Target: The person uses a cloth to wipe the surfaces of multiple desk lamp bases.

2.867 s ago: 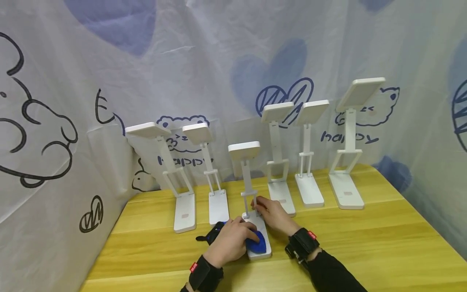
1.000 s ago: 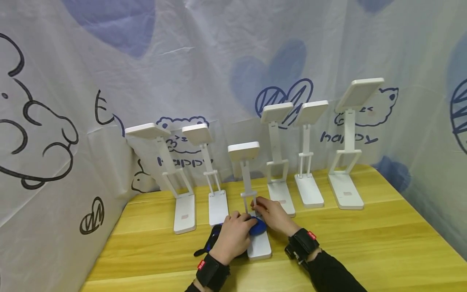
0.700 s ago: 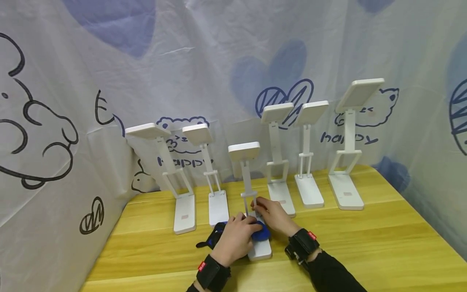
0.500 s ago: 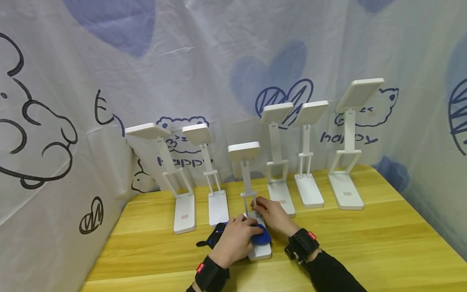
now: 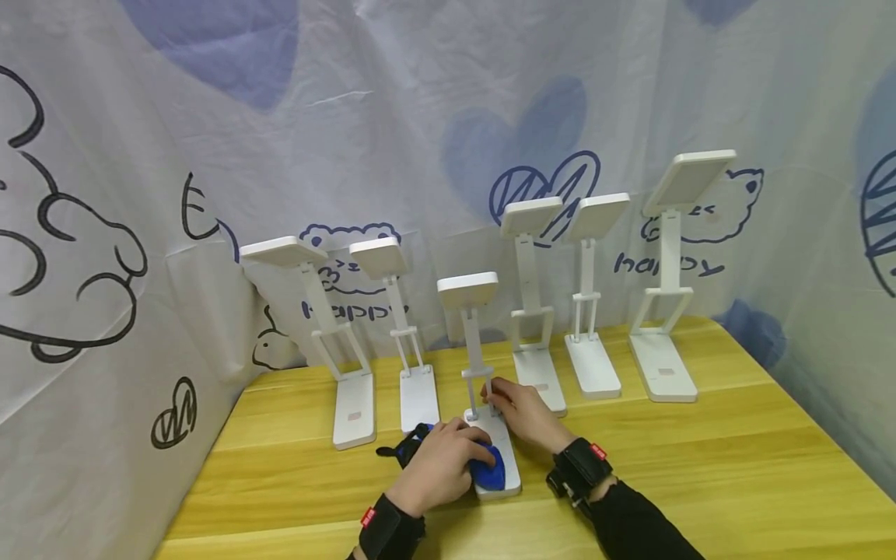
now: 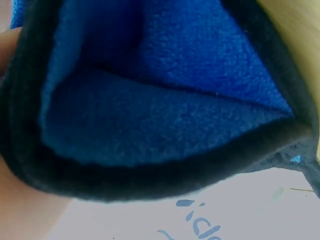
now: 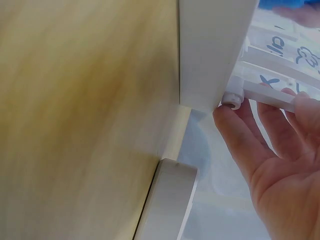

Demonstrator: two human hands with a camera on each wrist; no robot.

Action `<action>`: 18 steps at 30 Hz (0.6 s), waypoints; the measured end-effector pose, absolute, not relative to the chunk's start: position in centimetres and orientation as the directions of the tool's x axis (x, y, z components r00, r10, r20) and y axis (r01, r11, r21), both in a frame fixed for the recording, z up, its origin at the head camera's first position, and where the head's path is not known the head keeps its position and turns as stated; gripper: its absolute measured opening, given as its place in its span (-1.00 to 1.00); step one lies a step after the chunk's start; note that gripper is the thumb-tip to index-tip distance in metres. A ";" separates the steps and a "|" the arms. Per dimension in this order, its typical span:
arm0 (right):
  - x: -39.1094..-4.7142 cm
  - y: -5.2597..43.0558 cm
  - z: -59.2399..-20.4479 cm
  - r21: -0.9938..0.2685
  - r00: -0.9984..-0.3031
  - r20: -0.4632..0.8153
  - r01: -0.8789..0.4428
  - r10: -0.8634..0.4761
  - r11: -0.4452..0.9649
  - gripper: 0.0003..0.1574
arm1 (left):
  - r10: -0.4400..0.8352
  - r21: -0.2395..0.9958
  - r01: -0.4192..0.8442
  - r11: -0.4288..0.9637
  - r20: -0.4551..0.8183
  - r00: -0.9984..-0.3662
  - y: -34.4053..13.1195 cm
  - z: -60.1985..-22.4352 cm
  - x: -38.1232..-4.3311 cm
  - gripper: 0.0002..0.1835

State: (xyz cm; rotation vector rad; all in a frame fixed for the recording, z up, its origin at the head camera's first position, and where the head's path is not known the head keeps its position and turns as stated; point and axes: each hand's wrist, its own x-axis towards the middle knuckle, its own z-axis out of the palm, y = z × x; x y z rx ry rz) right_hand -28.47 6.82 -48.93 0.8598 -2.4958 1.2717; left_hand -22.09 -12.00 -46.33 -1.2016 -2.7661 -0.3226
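Observation:
A white desk lamp (image 5: 469, 291) stands unfolded at the front of the row, its flat base (image 5: 508, 451) on the table. My left hand (image 5: 439, 465) grips a blue cleaning cloth (image 5: 490, 471) and presses it on the front part of that base. In the left wrist view the fuzzy cloth (image 6: 130, 125) with its black edging fills most of the picture. My right hand (image 5: 525, 412) holds the lamp's lower arm at the hinge. In the right wrist view, thumb and fingers (image 7: 240, 140) close around the thin arm (image 7: 270, 95) beside the base (image 7: 215, 50).
Several more white lamps stand unfolded behind, such as one at the far left (image 5: 354, 412) and one at the far right (image 5: 663, 369). The yellow wood-grain table (image 5: 700, 467) ends at a printed white curtain (image 5: 392, 155).
My left hand has drawn the cloth along the base from near the hinge towards the front end. The right hand and the lamp stay in place.

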 end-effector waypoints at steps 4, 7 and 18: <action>-28.4 6.8 -48.9 -0.671 -0.808 0.430 -0.585 -0.403 0.456 -0.81 | 0.721 0.160 0.743 0.650 0.177 -0.669 -12.3 -46.2 -22.1 -0.51; -28.4 6.8 -48.9 -0.670 -0.808 0.430 -0.585 -0.403 0.457 -0.81 | 0.726 0.164 0.747 0.644 0.175 -0.665 -12.4 -46.2 -22.1 -0.51; -28.4 6.9 -48.9 -0.660 -0.803 0.432 -0.591 -0.411 0.463 -0.81 | 0.728 0.186 0.751 0.634 0.184 -0.660 -13.2 -46.2 -21.9 -0.50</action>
